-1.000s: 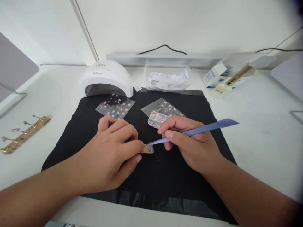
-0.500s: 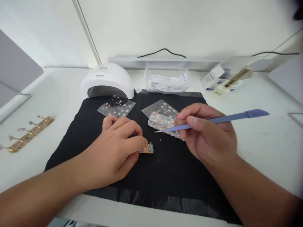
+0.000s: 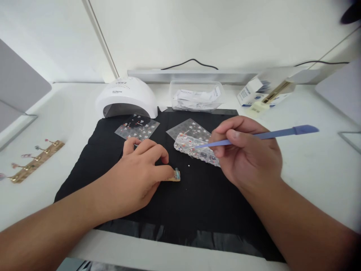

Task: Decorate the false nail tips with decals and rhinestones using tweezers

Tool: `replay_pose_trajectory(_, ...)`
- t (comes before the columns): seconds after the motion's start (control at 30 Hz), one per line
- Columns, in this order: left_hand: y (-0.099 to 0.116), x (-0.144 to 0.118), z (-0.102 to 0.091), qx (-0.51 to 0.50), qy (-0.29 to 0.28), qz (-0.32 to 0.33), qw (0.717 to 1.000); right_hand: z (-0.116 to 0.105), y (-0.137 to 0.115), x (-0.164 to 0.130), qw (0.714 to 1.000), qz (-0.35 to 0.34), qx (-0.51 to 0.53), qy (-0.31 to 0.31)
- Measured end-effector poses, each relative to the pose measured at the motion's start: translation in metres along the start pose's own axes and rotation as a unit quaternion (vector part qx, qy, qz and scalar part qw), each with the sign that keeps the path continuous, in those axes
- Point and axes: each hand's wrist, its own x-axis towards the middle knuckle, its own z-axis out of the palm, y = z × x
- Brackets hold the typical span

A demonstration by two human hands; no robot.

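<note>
My left hand (image 3: 141, 171) rests on the black mat (image 3: 197, 210), its thumb and fingers closed on a small tan block (image 3: 175, 176) with a shiny bluish nail tip at its right end; the rest is hidden under the fingers. In my right hand (image 3: 246, 154) are blue-violet tweezers (image 3: 270, 134), held like a pen. Their pale point is over a clear compartment case (image 3: 204, 155) of small rhinestones and coloured bits. On the mat between the hands lies a tiny white speck (image 3: 188, 165).
Two clear sticker sheets (image 3: 148, 130) with small white and red figures lie on the mat. Behind stand a white nail lamp (image 3: 126, 94), a plastic tub (image 3: 197, 101) of paper packets and a white box (image 3: 249, 92). At left is a wooden stand (image 3: 39, 162) holding nail tips.
The tweezers' point has shifted slightly right and up, from beside the case's near edge to over the case. My left hand keeps its grip on the tan block. The whole view has shifted slightly.
</note>
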Motion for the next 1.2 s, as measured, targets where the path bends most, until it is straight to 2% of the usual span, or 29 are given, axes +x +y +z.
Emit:
replay_pose_trajectory(0.3,0.000,-0.001,-0.003,-0.003,-0.011,0.004,1.000,-0.001,0.000,0.001,0.999,-0.006,0.038,0.007)
replay_pose_trajectory(0.47,-0.001,-0.002,-0.008,-0.023,0.044,-0.010,0.999,-0.003,0.004,0.006,0.998,-0.026,0.050,0.022)
replay_pose_trajectory(0.67,-0.002,-0.001,-0.006,0.006,0.015,0.025,1.000,-0.002,0.006,0.009,0.996,-0.041,0.076,0.026)
replay_pose_trajectory(1.0,-0.001,0.000,0.002,0.032,0.011,-0.003,0.999,0.002,0.005,0.005,0.998,-0.031,0.057,0.029)
replay_pose_trajectory(1.2,-0.003,0.000,0.002,0.035,0.020,0.006,0.999,0.000,0.004,0.006,0.998,-0.026,0.055,0.022)
